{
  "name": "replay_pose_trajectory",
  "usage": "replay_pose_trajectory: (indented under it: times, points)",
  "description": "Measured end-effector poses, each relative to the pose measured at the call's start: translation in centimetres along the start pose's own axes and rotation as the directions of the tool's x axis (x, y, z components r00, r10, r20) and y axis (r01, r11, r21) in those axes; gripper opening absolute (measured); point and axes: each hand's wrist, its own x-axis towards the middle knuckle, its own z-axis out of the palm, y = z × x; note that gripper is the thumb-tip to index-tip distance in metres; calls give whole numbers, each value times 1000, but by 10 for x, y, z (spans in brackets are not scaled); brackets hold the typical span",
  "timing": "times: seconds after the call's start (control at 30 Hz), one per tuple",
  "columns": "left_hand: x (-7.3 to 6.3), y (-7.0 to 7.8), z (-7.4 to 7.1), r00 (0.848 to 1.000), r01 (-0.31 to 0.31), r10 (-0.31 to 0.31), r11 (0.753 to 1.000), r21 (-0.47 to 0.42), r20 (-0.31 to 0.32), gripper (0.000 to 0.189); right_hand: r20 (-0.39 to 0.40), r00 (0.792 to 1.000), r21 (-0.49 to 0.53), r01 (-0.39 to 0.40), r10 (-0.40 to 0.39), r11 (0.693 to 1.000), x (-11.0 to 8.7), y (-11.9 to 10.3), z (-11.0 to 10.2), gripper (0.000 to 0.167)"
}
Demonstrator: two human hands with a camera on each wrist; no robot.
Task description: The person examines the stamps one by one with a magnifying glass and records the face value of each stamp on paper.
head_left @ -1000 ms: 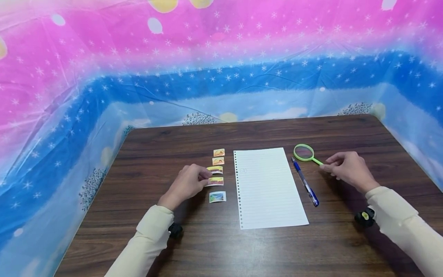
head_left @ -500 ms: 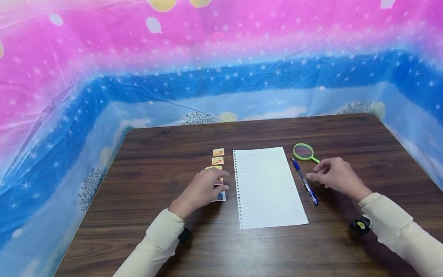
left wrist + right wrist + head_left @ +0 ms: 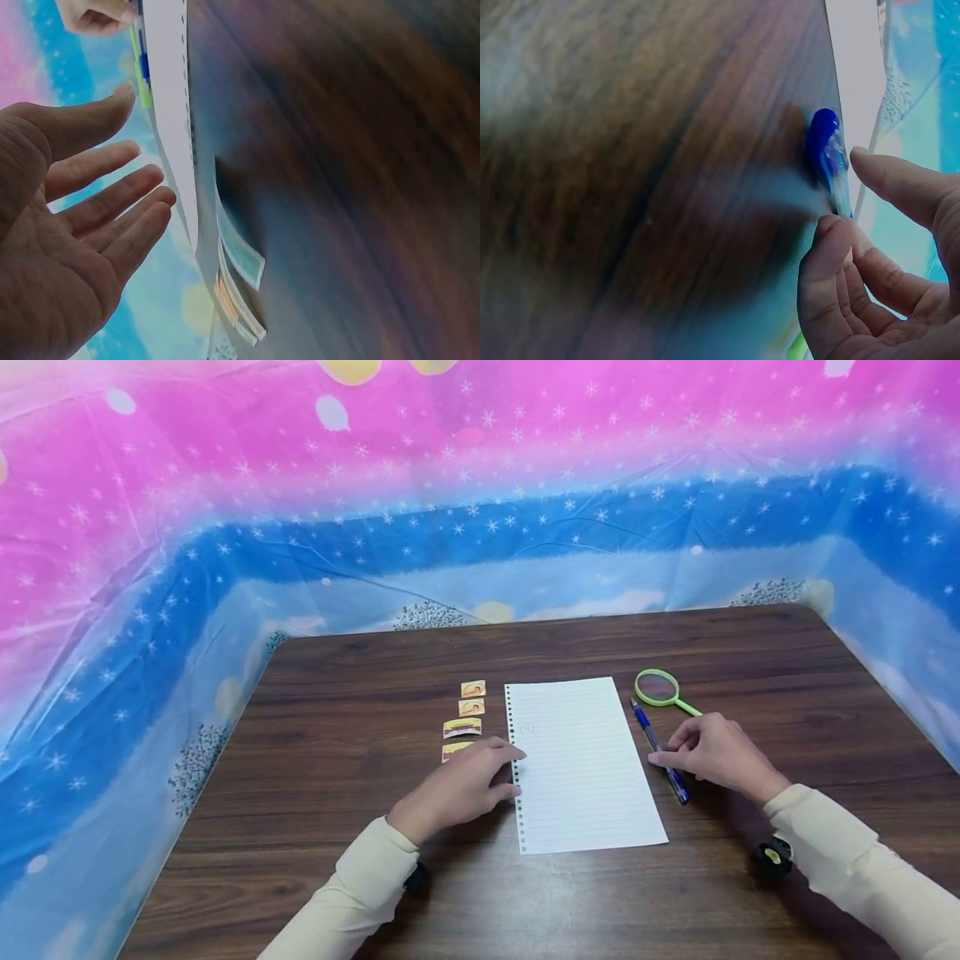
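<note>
My left hand [image 3: 459, 783] hovers at the perforated left edge of a lined sheet of paper [image 3: 585, 777], thumb and fingers apart and holding nothing. Beside that edge lies a column of small stamps: two orange ones [image 3: 472, 689], then two yellow-and-red ones [image 3: 461, 727]. A blue-green stamp [image 3: 241, 251] with curled ends shows in the left wrist view; my left hand hides it in the head view. At the paper's right, my right hand [image 3: 723, 753] is over a blue pen [image 3: 678, 787]. Its thumb and bent fingers stand apart around the barrel [image 3: 832, 161].
A green magnifying glass [image 3: 657, 688] lies behind the pen, its handle pointing towards my right hand. Everything rests on a dark wood-grain table [image 3: 337, 685]. A pink and blue snowflake-patterned cloth [image 3: 465, 518] hangs around the table's back and sides.
My left hand has moved right from the stamps to the paper's edge. My right hand has left the magnifying glass handle and come down and left to the pen.
</note>
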Motion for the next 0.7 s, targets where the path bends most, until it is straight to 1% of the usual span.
replay_pose_trajectory:
  times: [0.17, 0.37, 0.53, 0.7]
  points:
    - [3, 4, 7, 998, -32, 30, 999, 42, 46, 45, -8, 1000, -27, 7, -7, 1000, 3, 2, 5, 35]
    - [7, 9, 13, 994, -39, 31, 997, 71, 107, 55, -15, 1000, -45, 10, -11, 999, 5, 3, 6, 28]
    - [10, 11, 19, 989, -71, 56, 992, 100, 138, 56, -21, 1000, -42, 8, -9, 999, 5, 1, 6, 24]
    - [12, 13, 23, 988, -64, 46, 991, 119, 147, 57, -19, 1000, -22, -6, 6, 1000, 4, 0, 5, 22]
